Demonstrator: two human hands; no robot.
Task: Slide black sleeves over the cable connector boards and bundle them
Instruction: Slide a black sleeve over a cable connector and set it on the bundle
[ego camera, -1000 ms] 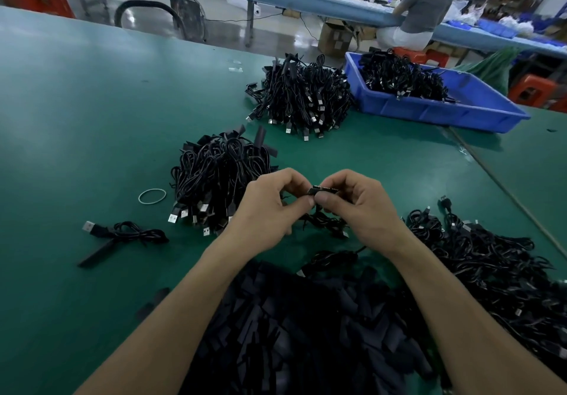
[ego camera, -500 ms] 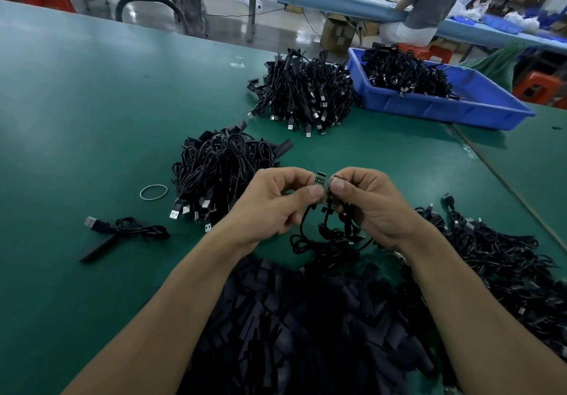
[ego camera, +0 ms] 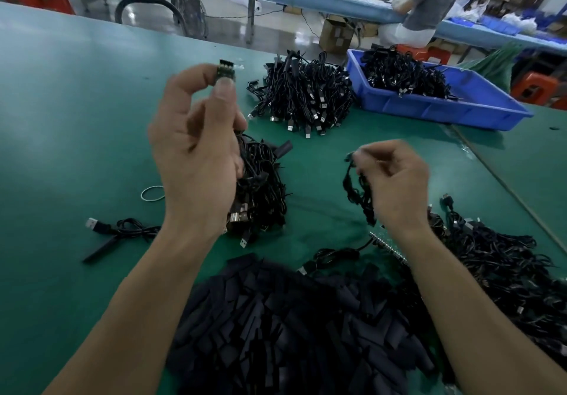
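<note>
My left hand (ego camera: 196,152) is raised above the green table (ego camera: 76,118), pinching a small connector board (ego camera: 226,71) between thumb and forefinger. My right hand (ego camera: 392,180) is lower and to the right, closed on a coiled black cable (ego camera: 357,189) that hangs from its fingers. A heap of flat black sleeves (ego camera: 291,327) lies near the table's front edge between my forearms. A bundle of sleeved cables (ego camera: 264,192) rests behind my left hand, partly hidden by it.
A second cable bundle (ego camera: 303,94) lies farther back, beside a blue tray (ego camera: 445,109) holding more cables. Loose cables (ego camera: 503,262) are piled at the right. A single cable with a sleeve (ego camera: 119,232) and a rubber band (ego camera: 152,193) lie at the left. A person (ego camera: 426,5) sits at another bench.
My hands have come apart. The left hand rose up and to the left with the connector board; the right hand moved right and down with the cable coil.
</note>
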